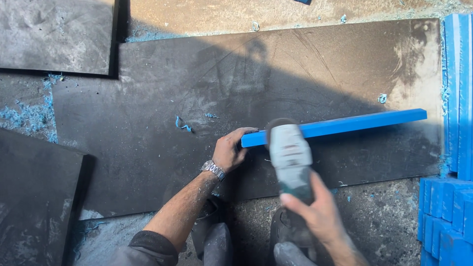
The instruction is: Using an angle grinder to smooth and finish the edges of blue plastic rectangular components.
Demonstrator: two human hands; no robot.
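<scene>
The long bar (340, 125) is bright blue, and so are the blocks (451, 216) stacked at the right edge and the strips (458, 93) above them. The grinder (290, 160) is pale grey with a dark green grip (dusted all over). The sheet (197, 88) under the bar is dark grey-black, rubbed to a brownish sheen toward its far right corner. Blue shavings (29, 116) speckle the grey floor at the left. The wristwatch (213, 169) is silver, and the sleeve (148, 249) is dark grey.
</scene>
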